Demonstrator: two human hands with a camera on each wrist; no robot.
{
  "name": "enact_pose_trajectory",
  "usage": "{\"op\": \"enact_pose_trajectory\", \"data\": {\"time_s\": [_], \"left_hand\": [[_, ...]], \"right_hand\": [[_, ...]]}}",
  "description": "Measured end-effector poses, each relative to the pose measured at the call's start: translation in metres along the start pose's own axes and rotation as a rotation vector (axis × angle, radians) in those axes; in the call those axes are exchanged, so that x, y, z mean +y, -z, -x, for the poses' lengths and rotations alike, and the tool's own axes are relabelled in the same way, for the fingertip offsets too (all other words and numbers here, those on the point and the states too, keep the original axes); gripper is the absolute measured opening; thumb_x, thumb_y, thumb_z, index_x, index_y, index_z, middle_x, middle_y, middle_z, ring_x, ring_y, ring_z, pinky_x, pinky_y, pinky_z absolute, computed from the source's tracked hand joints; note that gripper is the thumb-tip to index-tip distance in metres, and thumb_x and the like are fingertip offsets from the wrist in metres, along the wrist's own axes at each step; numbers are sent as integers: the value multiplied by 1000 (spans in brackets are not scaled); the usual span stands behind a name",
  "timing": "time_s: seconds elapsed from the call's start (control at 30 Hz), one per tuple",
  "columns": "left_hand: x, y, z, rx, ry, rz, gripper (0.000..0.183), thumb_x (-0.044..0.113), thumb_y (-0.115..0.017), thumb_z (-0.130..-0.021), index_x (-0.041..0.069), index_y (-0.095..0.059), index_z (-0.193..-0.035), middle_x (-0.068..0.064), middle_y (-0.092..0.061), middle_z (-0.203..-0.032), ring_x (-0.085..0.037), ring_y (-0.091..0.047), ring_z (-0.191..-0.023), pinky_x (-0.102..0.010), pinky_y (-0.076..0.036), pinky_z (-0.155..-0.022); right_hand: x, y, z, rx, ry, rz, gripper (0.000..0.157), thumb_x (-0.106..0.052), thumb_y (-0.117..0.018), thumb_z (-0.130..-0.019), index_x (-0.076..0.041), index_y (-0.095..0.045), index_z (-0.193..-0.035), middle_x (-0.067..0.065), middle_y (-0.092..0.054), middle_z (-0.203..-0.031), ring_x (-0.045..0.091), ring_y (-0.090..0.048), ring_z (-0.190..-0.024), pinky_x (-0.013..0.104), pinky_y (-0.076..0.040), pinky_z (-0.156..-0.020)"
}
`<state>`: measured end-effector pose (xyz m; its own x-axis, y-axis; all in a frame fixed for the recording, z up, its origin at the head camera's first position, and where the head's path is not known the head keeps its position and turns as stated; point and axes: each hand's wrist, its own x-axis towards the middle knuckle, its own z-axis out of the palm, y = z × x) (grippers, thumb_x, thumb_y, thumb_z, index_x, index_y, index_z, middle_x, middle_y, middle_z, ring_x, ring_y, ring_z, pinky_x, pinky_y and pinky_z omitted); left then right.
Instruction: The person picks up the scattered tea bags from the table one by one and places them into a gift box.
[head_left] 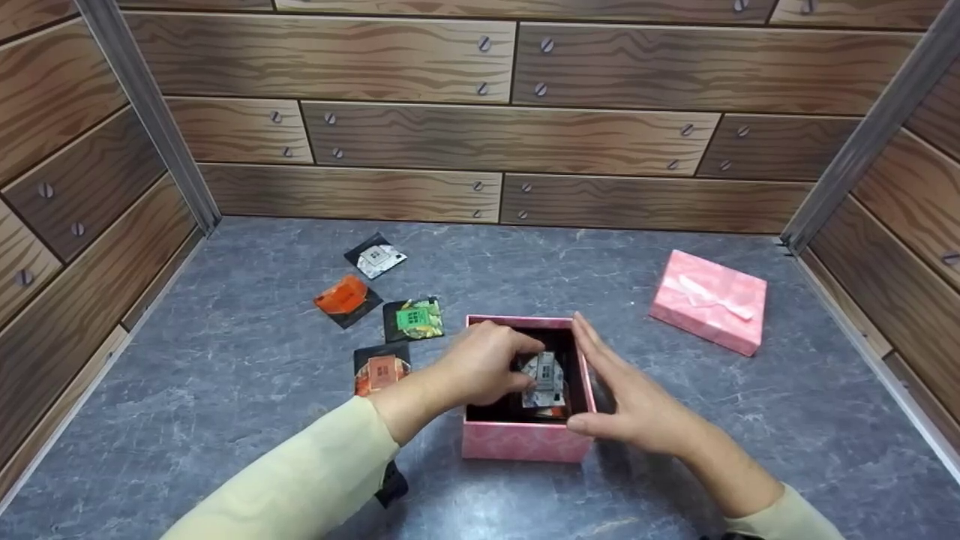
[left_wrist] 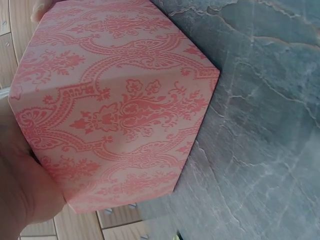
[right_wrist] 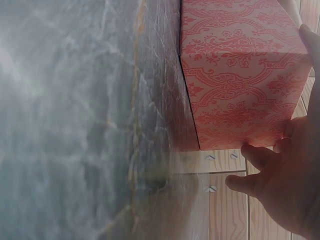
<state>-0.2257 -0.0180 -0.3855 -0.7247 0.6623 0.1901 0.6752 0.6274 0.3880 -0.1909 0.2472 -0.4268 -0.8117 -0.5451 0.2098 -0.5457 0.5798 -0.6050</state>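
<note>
A lidless pink box (head_left: 525, 442) stands on the tabletop, holding a black-and-silver sachet (head_left: 546, 379) with an orange-printed one partly visible beneath it. My left hand (head_left: 480, 367) reaches over the left rim into the box. Its thumb and index finger are at the silver sachet's left edge; the other fingers are hidden, so a pinch is unclear. Along the box's right side rests my right hand (head_left: 637, 405), fingers extended toward the back corner and thumb at the front corner. Both wrist views show the box's patterned outer walls, as on this wall (left_wrist: 125, 110).
Left of the box lie loose sachets: silver (head_left: 379, 257), orange (head_left: 345, 300), green (head_left: 414, 319) and a reddish one (head_left: 381, 367) partly behind the left forearm. The pink lid (head_left: 709, 300) with a bow sits at the right. Wood-patterned walls (head_left: 420, 139) enclose the grey tabletop (head_left: 300, 450).
</note>
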Motion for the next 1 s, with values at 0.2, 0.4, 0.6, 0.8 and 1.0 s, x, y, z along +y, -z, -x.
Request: {"op": "enact_pose_trajectory", "data": {"time_s": [0.2, 0.4, 0.6, 0.8, 1.0], "left_hand": [[3, 1, -3, -54, 35, -97, 28, 32, -88, -88, 23, -82, -114, 11, -64, -75, -12, -58, -69, -36, -52, -68], [4, 1, -5, -77, 37, -145, 21, 33, -88, -87, 21, -71, -86, 11, -52, -64, -15, -55, -64, -37, -48, -62], [6, 0, -8, -101, 44, -199, 19, 34, -88, -87, 23, -72, -87, 11, -54, -67, -16, -58, -70, -40, -51, -69], [8, -1, -11, -138, 62, -271, 18, 37, -86, -88, 24, -73, -90, 10, -58, -69, -16, -65, -77, -41, -54, -71], [8, -4, -11, -162, 71, -339, 17, 38, -84, -90, 25, -75, -94, 6, -73, -85, -19, -72, -92, -43, -57, -76]], "right_hand": [[0, 0, 0, 0, 2, 7, 118, -42, -84, -85, -17, -10, -172, 1, -3, -178, 45, -24, -155, 70, -29, -116], [2, -2, -1, 7, 35, 5, 117, -43, -84, -85, -13, -12, -171, 8, -7, -178, 43, -24, -155, 68, -29, -116], [4, -1, -2, 11, 55, 1, 117, -43, -83, -84, -10, -12, -171, 13, -9, -177, 42, -24, -155, 66, -28, -117], [3, -1, -2, 9, 40, 2, 117, -44, -83, -85, -10, -12, -171, 13, -8, -177, 44, -23, -155, 69, -28, -116], [4, -2, -2, 6, 40, 14, 117, -45, -83, -85, -10, -11, -171, 10, -7, -177, 46, -23, -155, 69, -27, -116]]}}
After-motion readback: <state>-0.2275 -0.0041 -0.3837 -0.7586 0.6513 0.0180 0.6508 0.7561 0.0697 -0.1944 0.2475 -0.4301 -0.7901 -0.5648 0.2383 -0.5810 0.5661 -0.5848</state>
